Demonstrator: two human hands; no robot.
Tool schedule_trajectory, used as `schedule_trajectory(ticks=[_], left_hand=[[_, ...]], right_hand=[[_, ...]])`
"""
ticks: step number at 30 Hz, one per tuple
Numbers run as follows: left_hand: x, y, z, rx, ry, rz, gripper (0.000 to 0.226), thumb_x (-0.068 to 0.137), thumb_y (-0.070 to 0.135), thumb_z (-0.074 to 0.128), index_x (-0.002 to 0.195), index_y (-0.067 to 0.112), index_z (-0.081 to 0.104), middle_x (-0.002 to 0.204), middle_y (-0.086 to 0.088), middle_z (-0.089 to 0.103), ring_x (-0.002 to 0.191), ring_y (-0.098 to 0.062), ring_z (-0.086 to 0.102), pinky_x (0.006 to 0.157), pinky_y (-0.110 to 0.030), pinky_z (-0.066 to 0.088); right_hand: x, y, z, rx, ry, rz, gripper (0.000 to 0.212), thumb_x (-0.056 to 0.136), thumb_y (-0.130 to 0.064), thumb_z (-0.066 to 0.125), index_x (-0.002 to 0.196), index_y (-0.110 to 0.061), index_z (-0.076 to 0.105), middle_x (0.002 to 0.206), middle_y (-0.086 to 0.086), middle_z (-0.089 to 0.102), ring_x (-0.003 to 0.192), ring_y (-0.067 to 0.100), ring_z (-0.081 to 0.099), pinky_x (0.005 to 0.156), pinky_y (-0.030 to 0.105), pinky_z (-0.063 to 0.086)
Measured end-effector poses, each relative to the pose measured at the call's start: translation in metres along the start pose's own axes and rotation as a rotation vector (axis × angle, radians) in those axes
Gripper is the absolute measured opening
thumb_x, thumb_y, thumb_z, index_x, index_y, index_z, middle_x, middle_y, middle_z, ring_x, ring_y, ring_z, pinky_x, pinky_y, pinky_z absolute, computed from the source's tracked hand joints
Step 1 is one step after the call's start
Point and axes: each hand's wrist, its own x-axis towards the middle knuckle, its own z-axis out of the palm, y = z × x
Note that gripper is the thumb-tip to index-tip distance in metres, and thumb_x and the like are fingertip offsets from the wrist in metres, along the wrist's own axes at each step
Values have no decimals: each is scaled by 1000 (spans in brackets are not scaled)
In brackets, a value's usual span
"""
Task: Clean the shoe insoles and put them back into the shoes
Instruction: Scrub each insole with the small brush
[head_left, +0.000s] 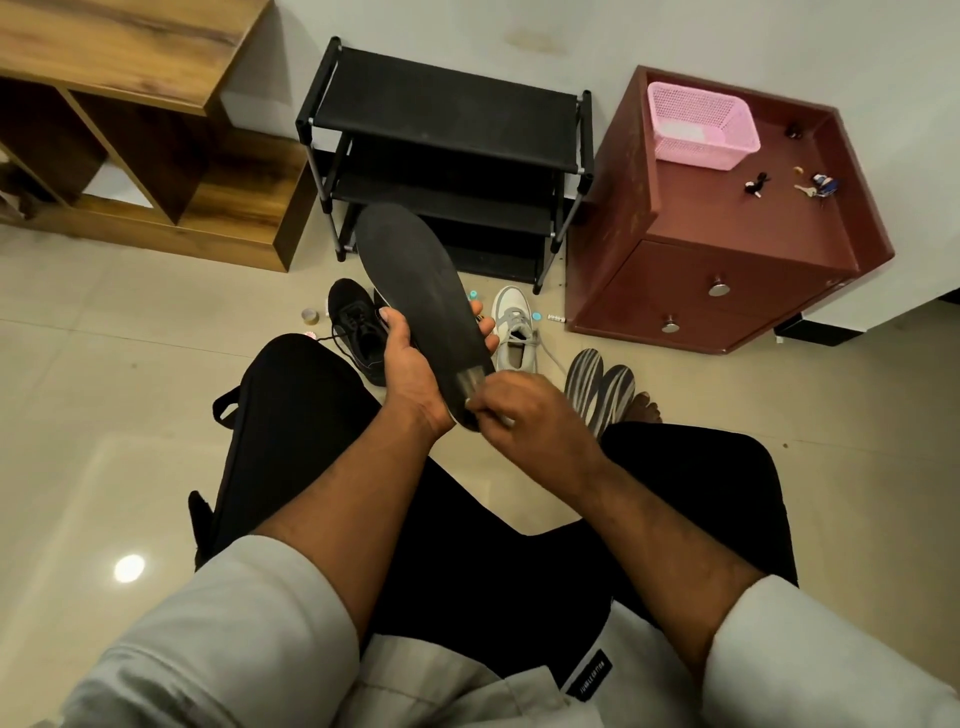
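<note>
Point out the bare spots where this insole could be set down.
Bare floor tile lies left of the black shoe, below the wooden shelf unit. The black rack's top shelf is bare. Crowded: between the black shoe and white shoe, beside the striped insoles.

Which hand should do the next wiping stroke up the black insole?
Probably the right hand: it already pinches a small wiping piece at the insole's heel. The left hand grips the insole, steadying it.
</note>
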Motion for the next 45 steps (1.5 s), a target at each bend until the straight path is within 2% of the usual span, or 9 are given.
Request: schedule_trajectory(ticks=[4,8,12,15,24,30,36,39,45], left_hand=[[-2,2,-1,-14,0,13,95,90,79,24,124,-1,62,107,-16,67,89,-25,66,78,-35,58],[1,2,-4,-18,-17,-18,100,86,83,24,137,2,55,126,-17,60,97,-26,65,81,-37,57],[1,-1,-2,-50,-29,-9,98,88,81,22,134,3,57,122,-16,62,96,-26,64,81,-37,57],[4,-1,-2,-32,-28,-13,99,86,83,23,137,4,55,130,-15,60,100,-26,64,81,-37,56],[-2,0,1,0,3,-1,94,89,79,23,133,3,58,128,-15,62,98,-25,66,85,-37,56],[2,-2,-2,-38,-2,-23,96,88,81,24,134,5,59,129,-16,63,100,-26,65,81,-37,58],[7,-2,-6,2,-45,-49,102,83,85,26,139,5,54,129,-15,58,101,-26,63,86,-39,55],[5,-3,-5,11,-39,-12,100,86,82,25,138,2,54,124,-16,60,102,-26,62,92,-39,52],[5,0,-7,-17,-60,-42,101,83,85,26,140,6,53,128,-16,58,100,-26,62,84,-39,55]], right_hand=[[11,-11,12,10,-7,-54,9,82,-4,65,87,-10,70,88,2,67,82,14,59,74,35,51],[7,2,5,-40,-43,-52,10,81,-6,65,88,-10,70,88,4,68,83,17,61,75,34,50],[0,24,-6,-73,-55,24,9,83,-9,63,90,-12,68,88,2,66,82,11,57,74,40,52],[-1,21,-6,-76,-54,28,9,83,-9,65,90,-12,68,90,3,66,83,10,56,76,37,52],[10,-3,4,-31,-81,-85,9,84,-8,65,90,-12,71,92,2,67,87,12,59,78,21,36],[-1,22,-16,-120,-121,-40,12,82,-6,65,92,-9,70,90,5,68,85,19,62,77,32,46],[10,2,-3,-73,-72,-105,10,83,-8,64,91,-11,70,93,4,68,88,15,60,80,26,43],[20,-10,6,-28,-58,-133,9,84,-7,63,88,-9,70,91,5,67,85,16,60,78,30,46],[8,13,-6,-87,-103,-76,12,83,-8,65,93,-10,70,93,4,68,88,16,60,80,28,44]])
